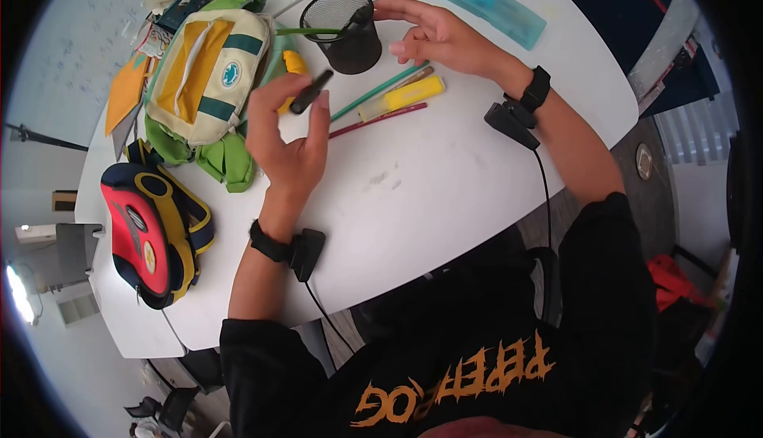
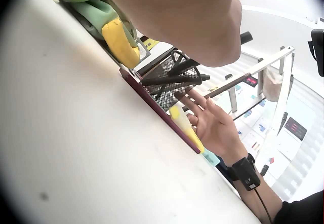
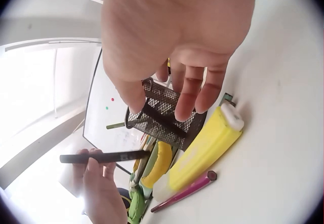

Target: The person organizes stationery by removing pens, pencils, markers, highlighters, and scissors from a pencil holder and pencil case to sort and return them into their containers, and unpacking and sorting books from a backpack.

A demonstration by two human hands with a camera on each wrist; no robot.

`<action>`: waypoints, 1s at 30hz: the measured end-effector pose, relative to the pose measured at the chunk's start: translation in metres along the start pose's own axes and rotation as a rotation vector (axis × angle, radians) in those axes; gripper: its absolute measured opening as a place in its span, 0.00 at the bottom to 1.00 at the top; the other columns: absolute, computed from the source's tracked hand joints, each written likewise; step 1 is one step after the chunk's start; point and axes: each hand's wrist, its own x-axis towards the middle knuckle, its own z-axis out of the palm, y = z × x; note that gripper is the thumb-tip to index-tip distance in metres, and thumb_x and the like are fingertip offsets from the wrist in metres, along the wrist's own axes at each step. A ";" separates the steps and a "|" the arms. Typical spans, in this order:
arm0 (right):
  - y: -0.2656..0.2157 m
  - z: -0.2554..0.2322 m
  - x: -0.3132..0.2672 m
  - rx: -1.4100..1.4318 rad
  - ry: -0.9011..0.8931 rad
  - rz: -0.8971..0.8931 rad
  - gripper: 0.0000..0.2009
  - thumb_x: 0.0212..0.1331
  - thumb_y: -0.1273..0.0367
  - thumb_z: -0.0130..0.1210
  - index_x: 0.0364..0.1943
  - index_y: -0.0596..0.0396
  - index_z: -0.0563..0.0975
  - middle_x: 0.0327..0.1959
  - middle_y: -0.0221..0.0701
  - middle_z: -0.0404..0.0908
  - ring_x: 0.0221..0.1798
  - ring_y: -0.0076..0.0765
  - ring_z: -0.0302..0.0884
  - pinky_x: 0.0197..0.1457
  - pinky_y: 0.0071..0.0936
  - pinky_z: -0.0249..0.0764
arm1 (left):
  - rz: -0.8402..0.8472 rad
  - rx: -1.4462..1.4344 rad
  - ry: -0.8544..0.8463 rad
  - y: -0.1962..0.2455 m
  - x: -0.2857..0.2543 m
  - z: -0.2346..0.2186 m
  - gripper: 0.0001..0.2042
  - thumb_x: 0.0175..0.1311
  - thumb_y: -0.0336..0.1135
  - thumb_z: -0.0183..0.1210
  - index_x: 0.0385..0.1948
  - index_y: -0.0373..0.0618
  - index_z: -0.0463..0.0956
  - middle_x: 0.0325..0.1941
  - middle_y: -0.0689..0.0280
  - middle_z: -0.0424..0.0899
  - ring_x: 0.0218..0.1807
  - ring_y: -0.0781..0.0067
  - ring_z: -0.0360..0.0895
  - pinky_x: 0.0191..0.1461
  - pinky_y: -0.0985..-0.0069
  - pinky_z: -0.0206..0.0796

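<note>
A black marker (image 1: 311, 92) is pinched between the thumb and fingers of the left hand (image 1: 290, 140), left of the black mesh cup (image 1: 354, 47). Inside the cup stand a green pen (image 1: 306, 31) and dark pens. The right hand (image 1: 445, 39) is at the cup's right side with its fingers extended; whether the fingertips touch the mesh is unclear. In the right wrist view the marker (image 3: 104, 157) lies level, left of the cup (image 3: 162, 107). Below the cup lie a yellow highlighter (image 1: 404, 98), a dark red pencil (image 1: 381, 120) and a green pencil (image 1: 373, 94).
A cream and green bag (image 1: 208, 76) lies at the left, with a red and navy bag (image 1: 147, 235) nearer the person. A translucent teal case (image 1: 483, 5) lies at the table's far right. Behind the cream bag is a dark basket (image 1: 184, 10).
</note>
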 end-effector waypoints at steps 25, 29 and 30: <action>0.008 -0.006 -0.006 -0.611 -0.012 -0.030 0.15 0.58 0.57 0.73 0.44 0.48 0.88 0.40 0.26 0.87 0.34 0.31 0.78 0.40 0.30 0.76 | -0.222 -0.256 0.166 0.006 -0.001 0.001 0.18 0.79 0.28 0.59 0.64 0.31 0.70 0.52 0.49 0.88 0.46 0.73 0.85 0.46 0.78 0.78; 0.005 -0.004 -0.007 -0.610 0.001 -0.055 0.15 0.58 0.57 0.73 0.44 0.48 0.88 0.40 0.26 0.87 0.34 0.31 0.78 0.40 0.30 0.76 | -0.329 -0.296 0.079 0.004 0.002 -0.001 0.20 0.80 0.30 0.58 0.68 0.32 0.69 0.54 0.50 0.88 0.47 0.74 0.85 0.50 0.77 0.77; 0.004 -0.005 -0.006 -0.615 0.006 -0.058 0.15 0.58 0.57 0.73 0.44 0.48 0.88 0.40 0.26 0.87 0.34 0.31 0.78 0.40 0.30 0.76 | -0.356 -0.338 0.049 0.005 0.005 0.000 0.22 0.80 0.31 0.58 0.71 0.33 0.67 0.55 0.51 0.88 0.44 0.76 0.84 0.52 0.78 0.76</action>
